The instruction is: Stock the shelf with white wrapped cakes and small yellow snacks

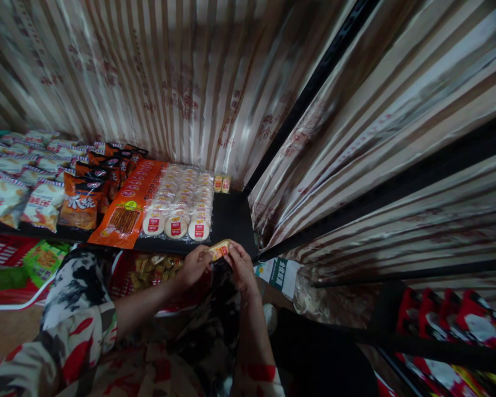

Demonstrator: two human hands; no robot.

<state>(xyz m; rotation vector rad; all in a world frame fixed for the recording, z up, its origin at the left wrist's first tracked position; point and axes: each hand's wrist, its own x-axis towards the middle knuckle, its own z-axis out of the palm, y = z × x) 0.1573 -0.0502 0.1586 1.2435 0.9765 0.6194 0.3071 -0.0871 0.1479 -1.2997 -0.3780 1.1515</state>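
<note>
Both my hands grip a small wrapped snack (219,251) with a yellowish wrapper and red-orange print. My left hand (195,267) pinches its left end, and my right hand (240,264) closes on its right end. It is held just in front of the black shelf's (233,218) front edge. Two similar small yellow packs (222,184) stand side by side at the back of the shelf, near the corner. To their left lie rows of round white wrapped crackers (177,226). Below my hands, a red basket (122,275) contains several gold-wrapped snacks (155,270).
Orange flat packs (122,218), orange-and-black snack bags (80,201) and white snack bags (44,203) fill the shelf leftward. A black frame post (310,91) and striped curtain (182,82) stand behind. Red-and-white bags (432,317) sit on a lower-right rack. Another red basket (8,251) is at left.
</note>
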